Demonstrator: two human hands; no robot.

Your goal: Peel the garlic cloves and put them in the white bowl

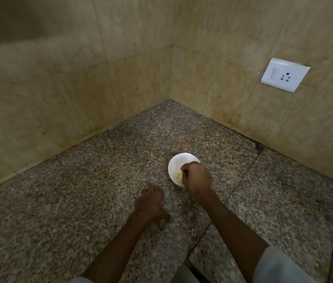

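A small white bowl [178, 161] stands on the speckled granite counter [100, 190]. Pale peeled garlic cloves [177, 176] lie inside it near its front wall. My right hand [197, 176] hovers over the bowl's right half with its fingers curled downward; whether they pinch a clove is hidden. My left hand [151, 201] sits on the counter just left of and below the bowl, fingers loosely bent, and I see nothing in it. The frame is blurred.
The counter runs into a corner of beige tiled walls [120, 78]. A white switch-and-socket plate [285, 74] is on the right wall. A seam [241, 180] in the granite runs diagonally right of the bowl.
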